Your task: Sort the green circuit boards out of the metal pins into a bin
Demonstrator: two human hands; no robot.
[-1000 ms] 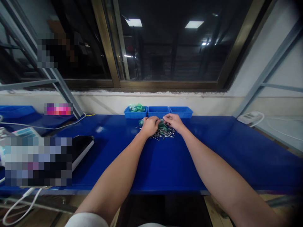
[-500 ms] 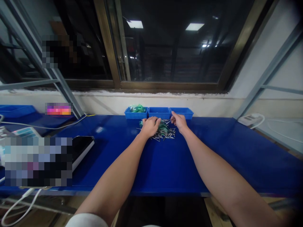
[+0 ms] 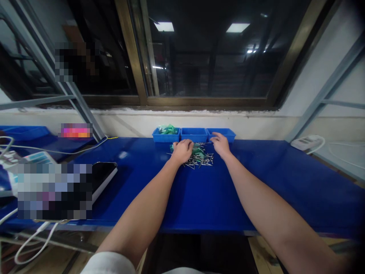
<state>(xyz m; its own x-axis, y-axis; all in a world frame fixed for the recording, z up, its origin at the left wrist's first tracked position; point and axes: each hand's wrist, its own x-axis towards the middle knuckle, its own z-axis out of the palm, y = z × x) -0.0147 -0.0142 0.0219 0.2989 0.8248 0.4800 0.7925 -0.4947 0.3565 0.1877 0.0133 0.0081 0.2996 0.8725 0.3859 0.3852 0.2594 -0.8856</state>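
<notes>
A dark window (image 3: pixel 211 57) looks down on a long blue bench (image 3: pixel 256 182), and a white power strip (image 3: pixel 307 143) lies off to the right. Near the back edge of the bench, at the middle, three blue trays (image 3: pixel 194 134) stand in a row, side by side. Small green bits (image 3: pixel 168 129) sit in the left tray. Just in front of the trays lies a low heap of metal pins (image 3: pixel 203 160), with more green mixed in. You are at work at this heap now. Your left grip (image 3: pixel 182 151) is curled down on its left side, fingers mostly closed, but I cannot tell if it has hold of a pin. Your right grip (image 3: pixel 221 145) is open, fingers spread, with nothing in it that I can see, just past the heap's right end, near the right tray.
</notes>
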